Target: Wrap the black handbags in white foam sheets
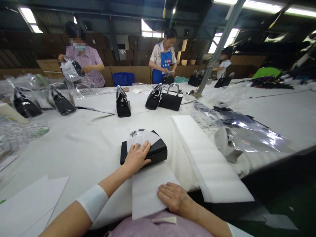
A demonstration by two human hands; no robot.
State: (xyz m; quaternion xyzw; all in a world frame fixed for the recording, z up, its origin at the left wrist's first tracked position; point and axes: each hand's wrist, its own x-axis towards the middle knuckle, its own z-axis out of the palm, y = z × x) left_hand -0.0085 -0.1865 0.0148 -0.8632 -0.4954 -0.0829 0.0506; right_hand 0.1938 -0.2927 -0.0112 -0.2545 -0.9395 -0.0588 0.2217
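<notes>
Left hand (136, 157) lies with fingers spread flat on the half-wrapped bag (150, 152), right hand (172, 197) pins the sheet (145, 189) below; sheet not yet folded over.

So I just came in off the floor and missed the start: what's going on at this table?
A person is working at a white table. Their left hand presses flat on a black handbag lying on its side, and their right hand rests on a white foam sheet under it. More handbags stand farther back, where other people handle bags.
</notes>
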